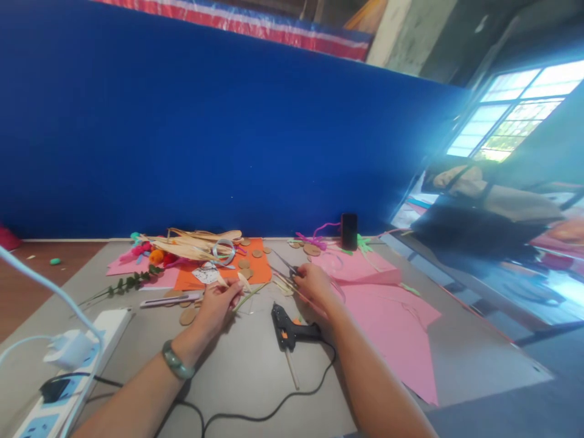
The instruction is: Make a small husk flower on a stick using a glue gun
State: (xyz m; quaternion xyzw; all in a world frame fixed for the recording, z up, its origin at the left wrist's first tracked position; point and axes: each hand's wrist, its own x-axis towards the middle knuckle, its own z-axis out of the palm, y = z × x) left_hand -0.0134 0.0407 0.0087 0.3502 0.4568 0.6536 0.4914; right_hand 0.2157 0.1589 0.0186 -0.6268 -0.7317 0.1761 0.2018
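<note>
My left hand (218, 303) pinches a small pale leaf-like strip (243, 281) above the grey table (246, 371), beside the orange paper sheet (228, 272); a green bracelet sits on its wrist. My right hand (312, 284) is closed around the handles of scissors (286, 265), whose blades point up-left, and several thin dried straws (292, 287) run under its fingers. A black glue gun (289, 329) lies on the table between my forearms, its cord trailing toward me.
Pink paper sheets (387, 310) cover the right side. Dried husks, a tape ring (223, 250), cardboard discs and pompoms lie at the back. A utility knife (171, 299), green sprig (130, 283), power strip (68, 377) and a phone (349, 231) against the blue wall.
</note>
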